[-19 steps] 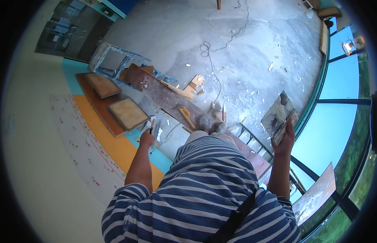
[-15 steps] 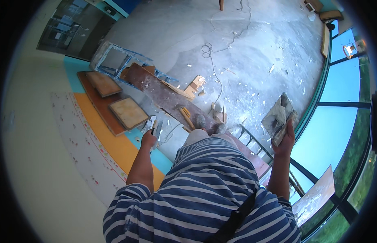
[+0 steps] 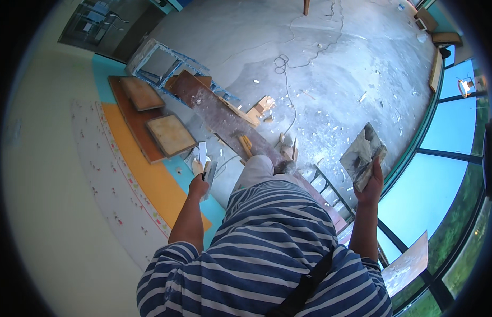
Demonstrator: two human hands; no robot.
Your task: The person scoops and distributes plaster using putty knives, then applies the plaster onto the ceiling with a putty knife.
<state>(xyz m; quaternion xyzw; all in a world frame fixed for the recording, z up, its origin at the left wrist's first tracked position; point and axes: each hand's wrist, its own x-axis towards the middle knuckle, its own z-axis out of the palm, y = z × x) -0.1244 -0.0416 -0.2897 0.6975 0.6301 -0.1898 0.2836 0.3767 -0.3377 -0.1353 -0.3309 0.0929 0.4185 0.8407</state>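
Note:
My left hand is closed around the dark handle of a plastering trowel, its flat metal blade turned upright beside the fingers. On the right, my right hand grips the near edge of a square plasterer's board. Grey-white putty lies in a lump across its face. The two hands are far apart, one on each side of my body. Beneath me runs a long brown plank, with one dusty shoe showing on it and my other foot hidden by the leg.
A blue, paint-spattered ladder stands by the plank's far end. Boards with pale pads lie near the left wall. A cable and debris lie on the grey floor. Windows line the right side.
My view has shifted slightly, and the surroundings sit a little further right. One leg has come forward, covering a shoe seen before. The trowel has turned slightly; both hands keep their hold.

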